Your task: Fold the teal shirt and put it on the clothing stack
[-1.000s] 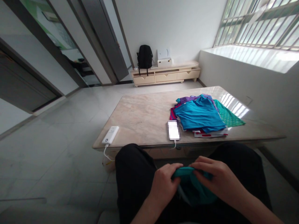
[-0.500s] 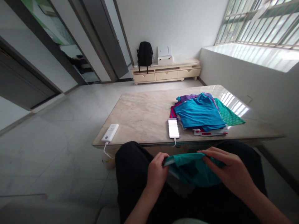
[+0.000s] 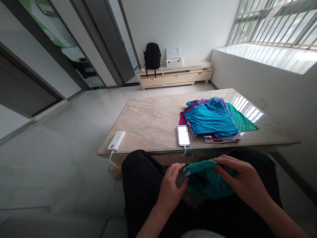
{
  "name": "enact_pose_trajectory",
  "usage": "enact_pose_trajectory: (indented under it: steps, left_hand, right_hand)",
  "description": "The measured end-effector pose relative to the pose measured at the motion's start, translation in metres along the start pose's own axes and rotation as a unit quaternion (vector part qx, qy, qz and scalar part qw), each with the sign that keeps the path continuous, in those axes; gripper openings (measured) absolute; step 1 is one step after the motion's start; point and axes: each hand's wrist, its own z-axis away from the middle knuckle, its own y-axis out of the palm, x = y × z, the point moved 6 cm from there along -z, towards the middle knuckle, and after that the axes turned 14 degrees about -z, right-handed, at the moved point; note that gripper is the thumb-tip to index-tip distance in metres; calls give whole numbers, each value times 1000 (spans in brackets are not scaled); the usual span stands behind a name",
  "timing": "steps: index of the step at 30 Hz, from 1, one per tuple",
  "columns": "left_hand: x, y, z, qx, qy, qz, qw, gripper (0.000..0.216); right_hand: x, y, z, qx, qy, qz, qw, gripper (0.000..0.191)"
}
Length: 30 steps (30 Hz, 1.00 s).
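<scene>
Above my lap, a teal garment (image 3: 209, 181) hangs in loose folds, its upper edge stretched sideways; its exact kind is not clear. My right hand (image 3: 239, 173) pinches that upper edge between thumb and fingers at the right. At the garment's left end, which shows a pale inner side, my left hand (image 3: 172, 183) has thumb and fingers apart, with the fingertips close to or touching the cloth. Beyond my knees, a blue garment (image 3: 210, 119) lies on top of a pile of folded clothes on the marble-topped table (image 3: 148, 122).
A phone with a blurred screen (image 3: 183, 135) lies against the pile, a cable at its lower end. On the table's left corner is a white power bank (image 3: 116, 141), also cabled. A green patterned cloth (image 3: 241, 117) sticks out right. A black backpack (image 3: 152, 56) stands on the far cabinet (image 3: 175, 78).
My left hand has shifted right along the teal garment, and its thumb and fingers have spread from a pinch. The garment's left end has bunched inward. My right hand stays almost in place.
</scene>
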Motion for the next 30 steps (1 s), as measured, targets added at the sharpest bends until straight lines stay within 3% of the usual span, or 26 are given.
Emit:
enact_pose_trajectory:
  steps: [4, 8, 13, 18, 22, 26, 30]
  left_hand:
    - [-15, 7, -2, -19, 4, 63, 998, 53]
    - [-33, 5, -10, 2, 23, 117, 993, 20]
    - [-47, 11, -6, 60, 53, 86, 993, 34]
    - [-43, 18, 0, 62, 47, 56, 995, 24]
    - [-32, 4, -4, 32, 39, 45, 998, 26]
    - [-23, -21, -12, -30, -12, 50, 998, 16]
    - [-28, -28, -11, -41, -48, 87, 994, 13]
  right_hand:
    - [-1, 15, 4, 42, 1, -14, 999, 23]
    - [-4, 20, 6, 84, 9, -21, 996, 23]
    - [-8, 17, 9, 79, 25, -30, 996, 23]
    - [-11, 22, 14, 62, 28, -37, 997, 23]
    - [-14, 25, 18, 62, 44, -38, 996, 23]
    - [-22, 27, 19, 85, 59, -29, 994, 23]
    - [-27, 28, 17, 108, 73, 25, 991, 21]
